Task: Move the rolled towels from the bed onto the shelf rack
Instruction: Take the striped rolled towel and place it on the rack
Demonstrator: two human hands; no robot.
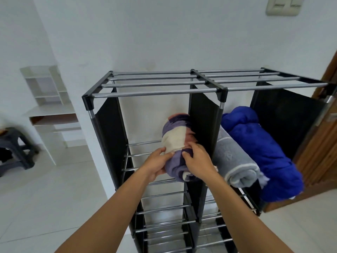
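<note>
Both hands on the striped rolled towel: left hand cups its near end, right hand grips on top. Towel lies on the shelf rack, left bay, long axis pointing away from me toward the wall.

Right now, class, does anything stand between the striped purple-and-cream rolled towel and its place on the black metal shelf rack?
Nothing visible does. The striped purple-and-cream rolled towel already lies on the left compartment's bars of the black metal shelf rack, held by the left hand and right hand.
</note>
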